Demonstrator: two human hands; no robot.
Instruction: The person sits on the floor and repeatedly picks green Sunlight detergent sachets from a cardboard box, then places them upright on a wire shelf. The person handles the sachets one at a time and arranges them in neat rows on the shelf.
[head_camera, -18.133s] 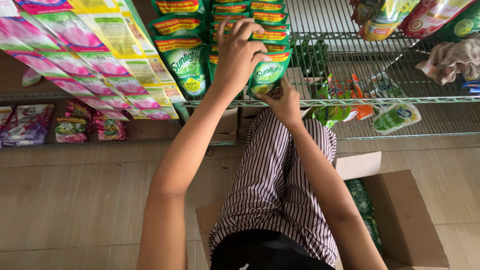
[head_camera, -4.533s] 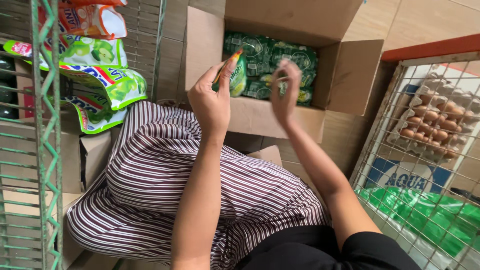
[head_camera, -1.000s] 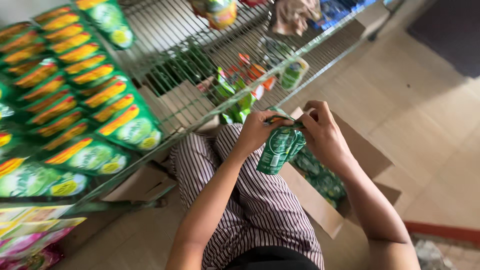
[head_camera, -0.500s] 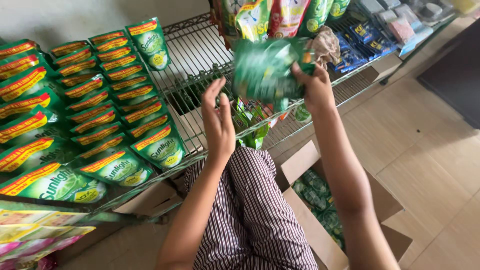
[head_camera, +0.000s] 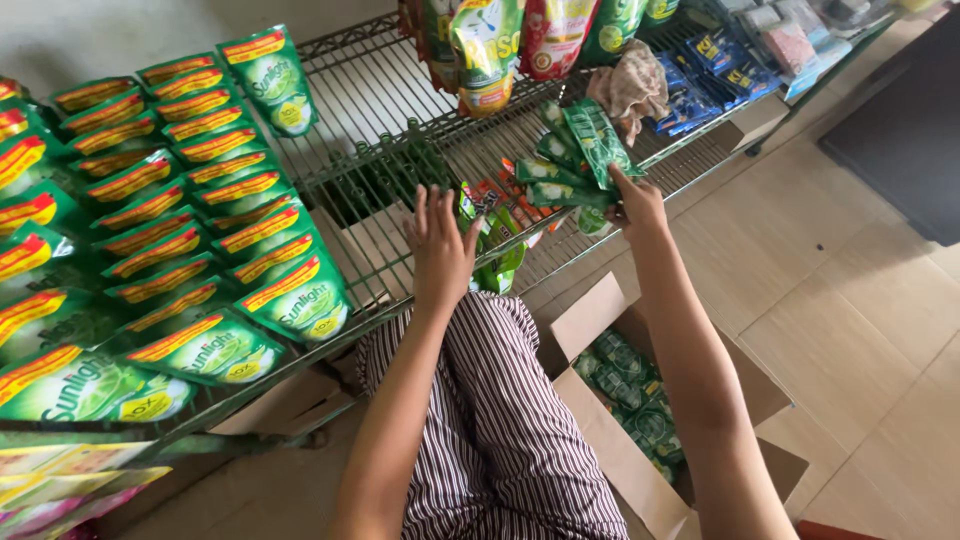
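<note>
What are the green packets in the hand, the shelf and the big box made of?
The green packets in the right hand look like thin glossy plastic film: they shine and crinkle. The shelf seems to be green-coated metal wire, a grid of thin rods. The box looks like plain brown cardboard, matte with folded flaps.

The right hand (head_camera: 636, 200) has carried the green pouches (head_camera: 585, 150) lower onto the wire shelf (head_camera: 380, 90), while the left hand (head_camera: 440, 250) flattened beside them.
</note>
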